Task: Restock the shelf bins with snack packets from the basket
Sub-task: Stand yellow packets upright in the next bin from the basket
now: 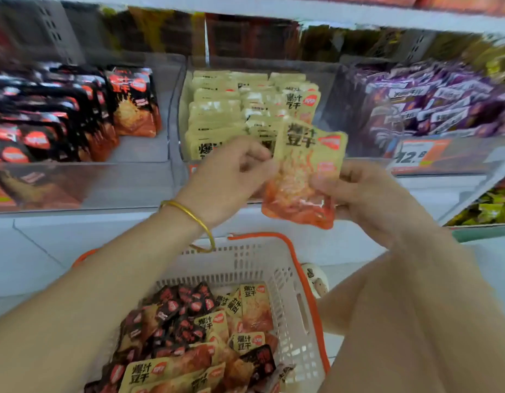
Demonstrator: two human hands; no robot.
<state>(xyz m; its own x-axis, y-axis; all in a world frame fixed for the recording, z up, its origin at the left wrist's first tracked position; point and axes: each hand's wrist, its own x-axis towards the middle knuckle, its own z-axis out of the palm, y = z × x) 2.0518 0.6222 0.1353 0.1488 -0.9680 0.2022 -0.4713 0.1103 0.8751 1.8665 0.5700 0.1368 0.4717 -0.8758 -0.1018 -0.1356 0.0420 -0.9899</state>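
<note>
Holding one yellow packet up at the centre of the frame, both hands have it between them: the right hand grips the lower right corner with the thumb laid across the printed face and the fingers curled behind, while the left hand has its fingers curled in at the packet's upper left edge, apparently pinching it, though blur hides the exact contact. The packet's long axis runs nearly upright, its top leaning slightly toward the right of the frame and its printed face turned to the camera. What the next move seems to turn on is that the middle bin, a clear tub filled with rows of matching yellow packets standing face-forward, lies directly above and behind the held packet in the picture; the packet's top edge already overlaps the front right part of that bin's stock. It looks as if it need only go up and forward over the front wall, kept upright to match the rows. Both forearms rise from the lower corners and converge, wrists bent up; a gold bangle hangs on the left wrist. The basket, white with orange trim, sits at lower centre holding mixed yellow and black packets. At left, the left bin holds black packets; at upper right the purple packets fill another bin above an orange price tag.
</note>
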